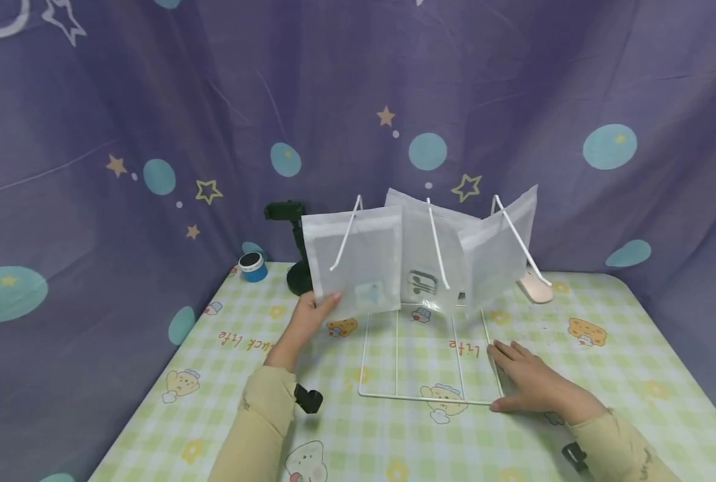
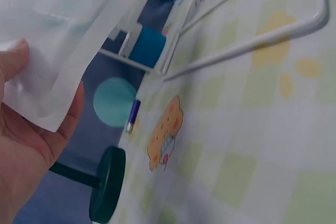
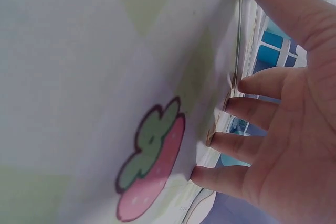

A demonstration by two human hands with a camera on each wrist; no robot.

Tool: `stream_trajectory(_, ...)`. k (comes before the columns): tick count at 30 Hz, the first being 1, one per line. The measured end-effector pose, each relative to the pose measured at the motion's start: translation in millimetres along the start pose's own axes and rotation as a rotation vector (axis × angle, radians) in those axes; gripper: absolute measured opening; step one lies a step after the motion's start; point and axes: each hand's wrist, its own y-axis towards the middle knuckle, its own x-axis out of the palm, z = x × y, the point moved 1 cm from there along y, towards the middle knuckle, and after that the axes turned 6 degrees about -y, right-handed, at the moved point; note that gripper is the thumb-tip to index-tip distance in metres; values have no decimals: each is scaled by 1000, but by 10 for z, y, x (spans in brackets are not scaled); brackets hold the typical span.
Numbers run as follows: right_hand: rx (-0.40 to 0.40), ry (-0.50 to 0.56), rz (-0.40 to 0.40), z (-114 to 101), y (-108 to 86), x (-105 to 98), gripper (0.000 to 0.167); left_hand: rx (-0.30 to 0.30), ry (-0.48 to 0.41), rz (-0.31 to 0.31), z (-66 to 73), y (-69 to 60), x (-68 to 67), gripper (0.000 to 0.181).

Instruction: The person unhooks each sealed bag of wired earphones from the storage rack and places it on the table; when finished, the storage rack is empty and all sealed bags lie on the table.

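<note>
A white wire rack (image 1: pixel 424 399) stands on the table, its flat base toward me and three white hooks sticking out from its upright. From the hooks hang three translucent white bags; the left bag (image 1: pixel 352 254) faces me. The middle bag (image 1: pixel 415 248) shows a dark printed picture of earphones, and the right bag (image 1: pixel 496 248) is turned at an angle. My left hand (image 1: pixel 304 328) pinches the left bag's lower left corner, thumb in front and fingers behind (image 2: pixel 73 114). With fingers spread, my right hand (image 1: pixel 529 378) rests against the right side of the rack's base, fingertips touching the tablecloth.
Behind the rack stand a dark green stand (image 1: pixel 298 268) and a small blue jar with a dark top (image 1: pixel 252 268). A pale pink mouse-like object (image 1: pixel 536 288) lies behind the right bag. The checked tablecloth (image 1: pixel 635 402) reaches to a purple curtain (image 1: pixel 334 100).
</note>
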Motion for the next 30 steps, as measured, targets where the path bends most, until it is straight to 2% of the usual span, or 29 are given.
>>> stream_trajectory(6,-4,-5,6,17,1,13,110,55,-5,0,120,-200,36,33)
stream_trajectory(12,-1,5,2,29,-7,26,112,105,-28,60,233,-409,60,29)
stream_trajectory(17,-3,20,6,29,-6,30,112,96,-27,94,289,-567,59,27)
stream_trajectory(30,-10,4,34,38,-9,39,111,135,-77,89,407,-1053,5,20)
